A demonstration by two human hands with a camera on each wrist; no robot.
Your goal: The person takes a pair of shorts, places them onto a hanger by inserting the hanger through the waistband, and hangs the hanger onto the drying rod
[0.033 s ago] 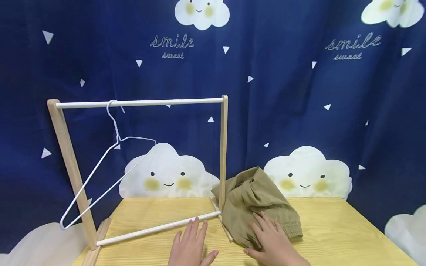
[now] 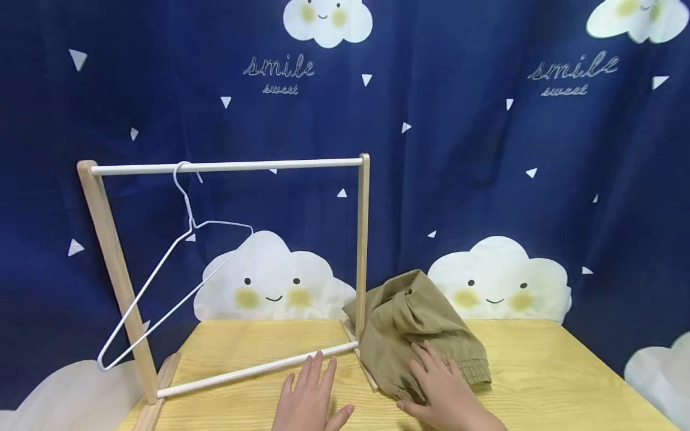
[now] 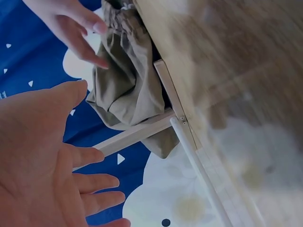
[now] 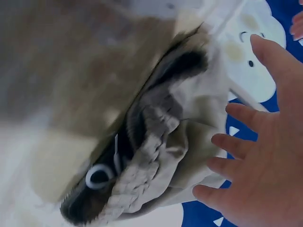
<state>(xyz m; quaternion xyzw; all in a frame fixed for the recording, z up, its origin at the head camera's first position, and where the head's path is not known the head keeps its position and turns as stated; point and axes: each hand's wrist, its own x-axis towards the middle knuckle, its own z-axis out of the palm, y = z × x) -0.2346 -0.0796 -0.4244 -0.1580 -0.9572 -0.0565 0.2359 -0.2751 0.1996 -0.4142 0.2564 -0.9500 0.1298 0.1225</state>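
A crumpled khaki garment (image 2: 431, 311) with a gathered elastic edge lies on the table against the right foot of a small clothes rack (image 2: 269, 166). My right hand (image 2: 444, 392) is over its front part, fingers spread and slightly bent, gripping nothing. In the right wrist view, the elastic opening of the garment (image 4: 189, 127) shows a dark inside and a white loop. My left hand (image 2: 304, 395) is flat with fingers extended, just in front of the rack's lower bar, and holds nothing. On the rack's top bar hangs a bare white wire hanger (image 2: 188, 206), toward the left end.
The rack's wooden posts (image 2: 363, 239) stand on foot pieces on the light wooden table (image 2: 528, 377). Behind the table hangs a dark blue curtain (image 2: 458, 167) with white clouds and triangles. The lower white bar (image 2: 253, 371) runs between the posts near my left fingertips.
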